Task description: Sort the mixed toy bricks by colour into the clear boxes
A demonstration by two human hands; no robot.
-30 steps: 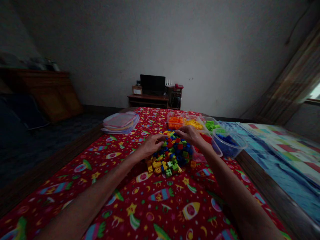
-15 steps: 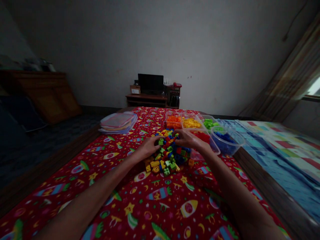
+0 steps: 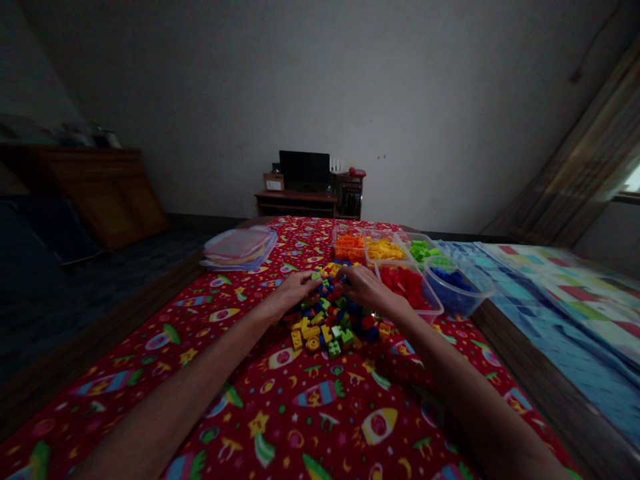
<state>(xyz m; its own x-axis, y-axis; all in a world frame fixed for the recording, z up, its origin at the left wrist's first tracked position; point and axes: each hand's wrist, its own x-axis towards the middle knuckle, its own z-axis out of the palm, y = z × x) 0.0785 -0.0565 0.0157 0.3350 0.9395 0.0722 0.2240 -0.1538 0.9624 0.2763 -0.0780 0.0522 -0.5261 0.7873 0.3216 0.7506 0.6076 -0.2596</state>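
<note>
A pile of mixed toy building blocks (image 3: 327,320) in yellow, green, blue, red and orange lies on the red patterned cloth (image 3: 240,393). At the pile's left side, my left hand (image 3: 296,289) pinches a green building block (image 3: 316,276) between thumb and fingers. My right hand (image 3: 364,285) reaches over the right part of the pile with its fingers bent downward. Its fingertips are close together, and whatever lies between them is hidden. Right beside it stands a clear tub of red blocks (image 3: 403,283).
Further clear tubs hold orange blocks (image 3: 349,245), yellow blocks (image 3: 384,249) and green blocks (image 3: 421,251). A round bowl (image 3: 465,303) contains blue blocks. Stacked lids (image 3: 240,248) lie at the far left. A wooden table edge (image 3: 540,373) runs along the right.
My right hand has shifted left, uncovering more of the red tub, and its fingers are now lower over the pile. My left hand has moved slightly left, still with a green block.
</note>
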